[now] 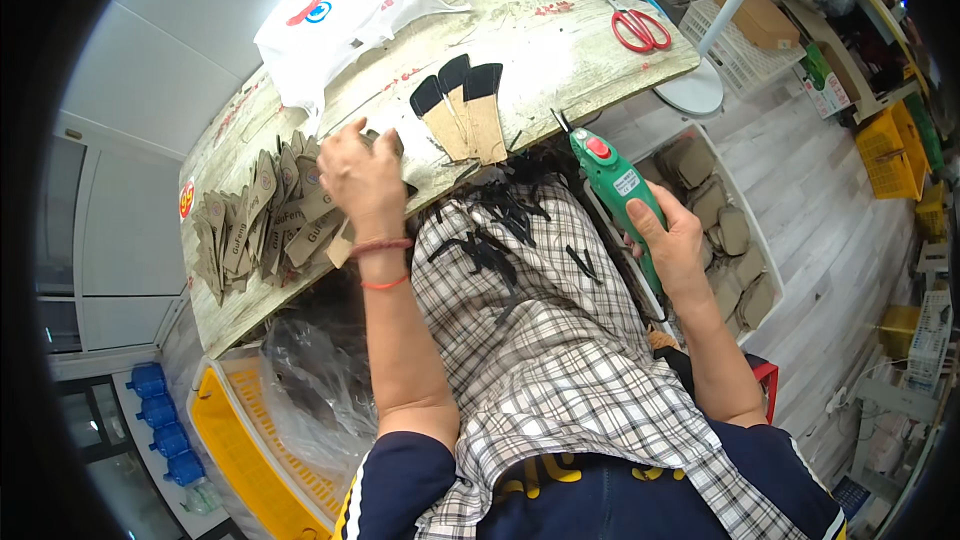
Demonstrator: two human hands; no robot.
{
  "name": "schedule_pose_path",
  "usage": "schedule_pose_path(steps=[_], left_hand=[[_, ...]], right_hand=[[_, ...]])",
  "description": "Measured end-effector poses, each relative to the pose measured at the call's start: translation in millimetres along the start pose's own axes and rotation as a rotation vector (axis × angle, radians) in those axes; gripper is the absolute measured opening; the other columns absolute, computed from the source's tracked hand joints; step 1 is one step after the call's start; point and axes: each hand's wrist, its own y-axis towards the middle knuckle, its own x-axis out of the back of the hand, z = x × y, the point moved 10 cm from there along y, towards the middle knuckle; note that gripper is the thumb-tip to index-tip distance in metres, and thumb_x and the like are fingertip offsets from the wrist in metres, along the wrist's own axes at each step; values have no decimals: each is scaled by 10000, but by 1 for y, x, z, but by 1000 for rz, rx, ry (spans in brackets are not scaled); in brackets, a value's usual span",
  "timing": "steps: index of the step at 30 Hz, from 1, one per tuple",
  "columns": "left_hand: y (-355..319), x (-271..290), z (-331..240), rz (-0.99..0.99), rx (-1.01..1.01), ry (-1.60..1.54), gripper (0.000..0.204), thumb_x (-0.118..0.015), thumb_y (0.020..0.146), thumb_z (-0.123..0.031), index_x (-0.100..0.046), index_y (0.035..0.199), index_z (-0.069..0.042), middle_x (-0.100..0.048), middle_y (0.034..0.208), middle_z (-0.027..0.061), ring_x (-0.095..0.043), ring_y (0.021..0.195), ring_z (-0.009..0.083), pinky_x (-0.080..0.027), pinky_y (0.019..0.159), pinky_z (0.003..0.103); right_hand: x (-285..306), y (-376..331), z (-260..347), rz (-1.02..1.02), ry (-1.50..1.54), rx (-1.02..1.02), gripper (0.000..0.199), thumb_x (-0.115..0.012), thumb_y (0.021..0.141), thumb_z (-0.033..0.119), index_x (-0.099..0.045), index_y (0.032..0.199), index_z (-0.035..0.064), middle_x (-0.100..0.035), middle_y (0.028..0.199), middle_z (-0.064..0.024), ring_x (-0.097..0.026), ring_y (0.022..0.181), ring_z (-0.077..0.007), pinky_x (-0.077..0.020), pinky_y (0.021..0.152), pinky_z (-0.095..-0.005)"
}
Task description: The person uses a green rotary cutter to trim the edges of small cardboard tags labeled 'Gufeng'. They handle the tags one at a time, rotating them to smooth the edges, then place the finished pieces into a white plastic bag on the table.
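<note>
My left hand (362, 172) rests on a spread pile of brown cardboard tags (255, 225) at the near edge of the worn wooden table (540, 40), fingers closed around one or two of them. My right hand (675, 245) grips a green electric hand tool (615, 185) with a red button, its tip pointing at the table edge. Three cardboard tags with black ends (463, 110) lie side by side just past the tool tip. A checked cloth (530, 340) covers my lap, strewn with black offcut strips (495, 230).
A white plastic bag (340, 15) and red-handled scissors (640, 28) lie farther back on the table. A white bin of brown cardboard pieces (725, 230) stands at my right. A yellow crate with a clear bag (280, 410) sits at lower left. A fan base (695, 90) stands behind.
</note>
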Motion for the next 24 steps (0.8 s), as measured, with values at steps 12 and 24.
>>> schedule_pose_path(steps=[12,24], left_hand=[[10,-136,-79,209,-105,-192,475,-694,780,-316,-561,1069,36,-534,1091,190,-523,1037,352,-453,887,450],[28,-128,-44,190,8,-580,252,-561,814,-150,-672,948,33,-677,889,197,-640,830,350,-496,784,407]], right_hand=[[0,-7,-14,-11,-49,-44,474,-666,892,374,-616,1183,4,-592,746,-11,-510,594,-55,-439,504,-217],[-19,-2,-7,35,-43,-27,469,-665,892,378,-618,1164,0,-581,746,-6,-498,595,-53,-437,514,-221]])
